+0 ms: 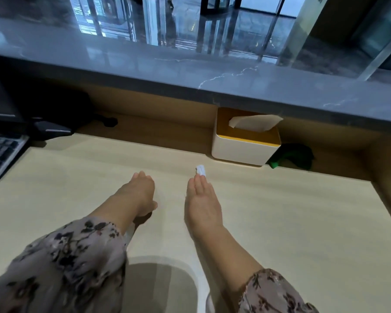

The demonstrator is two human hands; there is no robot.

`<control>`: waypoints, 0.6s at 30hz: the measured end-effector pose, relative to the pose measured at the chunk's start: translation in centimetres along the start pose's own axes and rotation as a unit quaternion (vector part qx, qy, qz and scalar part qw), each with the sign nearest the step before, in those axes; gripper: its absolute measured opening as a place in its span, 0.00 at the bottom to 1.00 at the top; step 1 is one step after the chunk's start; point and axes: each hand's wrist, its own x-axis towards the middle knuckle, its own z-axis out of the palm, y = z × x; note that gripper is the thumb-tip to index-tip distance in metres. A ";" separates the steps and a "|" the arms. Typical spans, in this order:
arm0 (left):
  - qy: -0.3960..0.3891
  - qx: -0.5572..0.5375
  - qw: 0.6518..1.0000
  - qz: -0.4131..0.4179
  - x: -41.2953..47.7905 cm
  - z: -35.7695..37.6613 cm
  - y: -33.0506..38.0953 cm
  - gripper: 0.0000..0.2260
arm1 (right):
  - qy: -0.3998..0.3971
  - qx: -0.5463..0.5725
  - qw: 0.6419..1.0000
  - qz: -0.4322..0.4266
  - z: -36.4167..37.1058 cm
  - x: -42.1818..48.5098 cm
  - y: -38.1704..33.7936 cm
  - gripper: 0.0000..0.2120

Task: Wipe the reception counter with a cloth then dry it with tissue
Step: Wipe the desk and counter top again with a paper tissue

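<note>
Our right hand lies flat over the bench, fingers straight and together. Their tips rest on a small white wad, crumpled and soft-looking, which we take for tissue. It is pressed rather than gripped, as far as we can tell. Our left hand hovers just beside it, fingers reaching forward and loosely extended, holding nothing. Ahead of the right hand and slightly to its right stands the box, a white, round-cornered block with a yellow top. A fresh sheet stands limp and folded out of its slot. Past the box, further right still, the cloth lies bunched in shadow. It is green and floppy, its long axis running sideways along the back wall. The right hand is plainly the nearer to both, while the left would have to cross over. The counter runs above and beyond both hands, a glossy grey stone slab with pale veins, hard and slick, its length lying left to right. The bench is matt pale wood. Either reach, we judge, goes forward and rightward, then up.
</note>
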 end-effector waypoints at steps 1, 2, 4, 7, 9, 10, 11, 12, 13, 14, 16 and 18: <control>0.007 0.012 1.000 0.009 -0.7 0.4 0.6 0.28 | 0.003 -0.007 1.000 -0.003 -0.2 -0.8 1.2 0.28; 0.011 0.025 0.999 0.020 -1.3 0.9 1.2 0.25 | 0.011 -0.015 1.000 0.007 -0.5 -1.3 2.6 0.27; 0.023 0.051 0.997 0.052 -2.7 2.1 2.2 0.22 | 0.029 -0.026 0.998 0.051 -1.4 -2.7 5.9 0.25; 0.042 0.080 0.991 0.098 -4.9 3.6 3.4 0.21 | 0.043 -0.041 0.992 0.115 -3.1 -5.6 10.5 0.24; 0.043 0.085 0.988 0.119 -6.5 4.5 4.1 0.21 | 0.062 -0.026 0.985 0.159 -4.0 -7.9 12.5 0.21; 0.043 0.086 0.987 0.128 -7.5 4.8 4.6 0.21 | 0.073 -0.019 0.982 0.176 -4.1 -8.9 13.0 0.19; 0.043 0.088 0.986 0.137 -8.2 5.1 4.9 0.21 | 0.082 -0.017 0.979 0.188 -3.9 -9.7 13.0 0.18; 0.041 0.089 0.985 0.144 -8.9 5.5 5.2 0.21 | 0.086 -0.011 0.977 0.197 -3.5 -10.3 12.7 0.18; 0.042 0.087 0.984 0.150 -9.5 5.8 5.5 0.21 | 0.096 -0.003 0.975 0.199 -3.0 -10.8 11.9 0.17; 0.042 0.082 0.983 0.157 -10.0 6.1 5.6 0.22 | 0.101 0.004 0.975 0.197 -2.4 -11.4 10.7 0.17; 0.037 0.069 0.983 0.164 -10.7 6.7 5.8 0.25 | 0.109 0.036 0.975 0.189 -0.9 -12.5 7.7 0.20; 0.031 0.066 0.984 0.163 -11.4 7.0 5.9 0.28 | 0.113 0.056 0.982 0.141 0.6 -14.1 4.5 0.16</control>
